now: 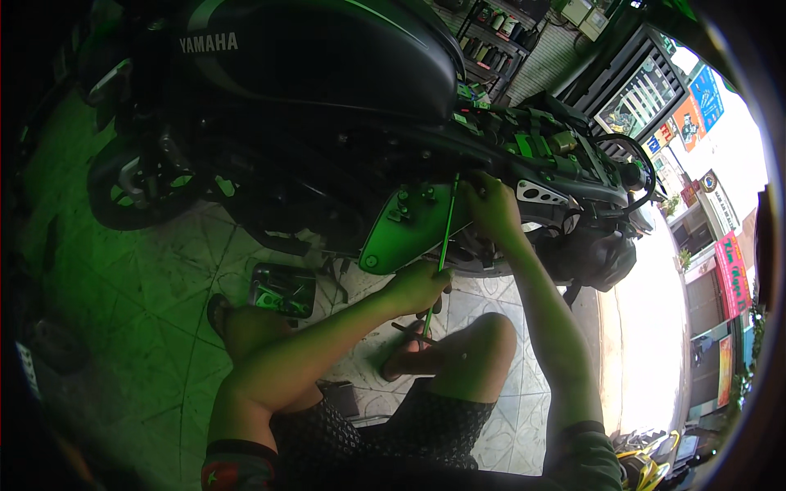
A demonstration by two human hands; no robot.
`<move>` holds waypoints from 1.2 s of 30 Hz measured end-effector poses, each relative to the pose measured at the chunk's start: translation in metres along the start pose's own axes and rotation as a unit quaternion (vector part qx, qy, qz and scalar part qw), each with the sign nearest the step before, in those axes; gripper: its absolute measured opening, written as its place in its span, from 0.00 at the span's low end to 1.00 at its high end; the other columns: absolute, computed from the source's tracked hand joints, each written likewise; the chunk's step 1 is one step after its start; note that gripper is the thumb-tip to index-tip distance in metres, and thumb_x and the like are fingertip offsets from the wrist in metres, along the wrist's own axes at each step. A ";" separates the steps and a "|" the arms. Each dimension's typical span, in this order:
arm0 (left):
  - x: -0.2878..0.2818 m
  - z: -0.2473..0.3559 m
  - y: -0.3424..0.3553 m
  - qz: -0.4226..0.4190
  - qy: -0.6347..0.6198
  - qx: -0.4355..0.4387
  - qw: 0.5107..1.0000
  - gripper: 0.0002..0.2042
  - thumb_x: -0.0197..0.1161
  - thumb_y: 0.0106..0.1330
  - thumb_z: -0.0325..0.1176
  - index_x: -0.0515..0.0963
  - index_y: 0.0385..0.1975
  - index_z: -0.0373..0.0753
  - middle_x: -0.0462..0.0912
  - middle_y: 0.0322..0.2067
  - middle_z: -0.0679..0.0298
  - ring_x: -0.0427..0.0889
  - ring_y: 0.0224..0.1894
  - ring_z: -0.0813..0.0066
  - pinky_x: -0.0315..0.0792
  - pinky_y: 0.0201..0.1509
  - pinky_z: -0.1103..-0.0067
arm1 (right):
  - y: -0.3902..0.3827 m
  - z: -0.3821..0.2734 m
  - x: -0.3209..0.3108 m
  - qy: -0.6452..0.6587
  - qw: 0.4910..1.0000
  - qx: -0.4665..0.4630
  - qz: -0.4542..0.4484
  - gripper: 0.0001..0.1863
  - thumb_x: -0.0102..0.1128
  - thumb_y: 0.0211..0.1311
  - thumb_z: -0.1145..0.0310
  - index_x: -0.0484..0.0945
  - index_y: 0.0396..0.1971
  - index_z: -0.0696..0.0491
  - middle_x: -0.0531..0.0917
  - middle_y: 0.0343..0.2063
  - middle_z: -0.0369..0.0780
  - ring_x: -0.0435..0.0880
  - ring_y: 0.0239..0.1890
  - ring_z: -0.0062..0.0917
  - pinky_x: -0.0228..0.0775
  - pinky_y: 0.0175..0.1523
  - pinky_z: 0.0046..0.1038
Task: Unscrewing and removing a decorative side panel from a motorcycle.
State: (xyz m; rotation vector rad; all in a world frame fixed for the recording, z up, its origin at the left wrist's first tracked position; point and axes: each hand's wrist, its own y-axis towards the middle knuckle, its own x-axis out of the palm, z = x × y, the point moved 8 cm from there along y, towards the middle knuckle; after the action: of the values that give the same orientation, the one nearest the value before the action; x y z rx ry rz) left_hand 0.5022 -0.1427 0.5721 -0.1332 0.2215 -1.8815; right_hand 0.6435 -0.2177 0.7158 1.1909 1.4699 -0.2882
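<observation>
In the head view, the left hand (419, 288) is gripping a long, slender metal rod with a crossbar at its lower end (449, 229), fingers wrapping around the shaft. The rod is slanting up past a smooth, roughly triangular panel (393, 241) glowing green, its upper end reaching the motorcycle's dark frame. Up there the right hand (494, 206) is bending in beside the tip; whether those fingers are grasping anything, I cannot tell. Above, a rounded, satin-black fuel tank (327, 69) is bulging out. Below, a black rectangular tray (308, 282) is holding metal tools on pale, patterned floor tiles (192, 327).
</observation>
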 end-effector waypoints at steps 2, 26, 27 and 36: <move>0.000 -0.004 -0.005 0.013 0.030 0.004 0.999 0.22 0.50 0.81 0.48 0.81 0.41 0.33 0.82 0.19 0.63 0.80 0.20 0.74 0.73 0.27 0.74 | -0.003 -0.004 -0.003 0.010 1.000 0.015 -0.004 0.19 0.64 0.68 0.59 0.84 0.49 0.58 0.88 0.40 0.51 0.89 0.43 0.43 0.79 0.49 0.39; -0.231 -0.092 -0.348 0.248 0.230 -0.216 0.916 0.19 0.63 0.72 0.50 0.84 0.39 0.37 0.85 0.34 0.54 0.85 0.40 0.57 0.76 0.44 0.67 | -0.301 -0.094 0.482 0.552 0.715 0.351 -0.247 0.18 0.57 0.78 0.63 0.76 0.55 0.63 0.87 0.39 0.45 0.89 0.35 0.30 0.82 0.43 0.29; -0.235 -0.092 -0.345 0.252 0.230 -0.212 0.916 0.19 0.63 0.72 0.50 0.84 0.39 0.37 0.85 0.34 0.54 0.85 0.40 0.57 0.76 0.44 0.67 | -0.307 -0.077 0.515 0.512 0.717 0.375 -0.286 0.18 0.58 0.78 0.62 0.76 0.55 0.61 0.87 0.39 0.44 0.89 0.34 0.30 0.82 0.42 0.29; -0.250 -0.076 -0.300 0.294 0.280 -0.157 0.900 0.19 0.63 0.72 0.48 0.83 0.41 0.35 0.85 0.33 0.52 0.84 0.37 0.56 0.76 0.43 0.66 | -0.245 -0.066 0.514 0.408 0.793 0.241 -0.384 0.24 0.55 0.79 0.57 0.73 0.61 0.63 0.87 0.45 0.46 0.89 0.43 0.32 0.83 0.43 0.30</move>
State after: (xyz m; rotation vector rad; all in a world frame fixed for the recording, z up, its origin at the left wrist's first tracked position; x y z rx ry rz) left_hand 0.2881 0.1925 0.5681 0.2447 0.8652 -1.2238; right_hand 0.5062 -0.0240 0.1938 1.0825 2.7688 -0.8074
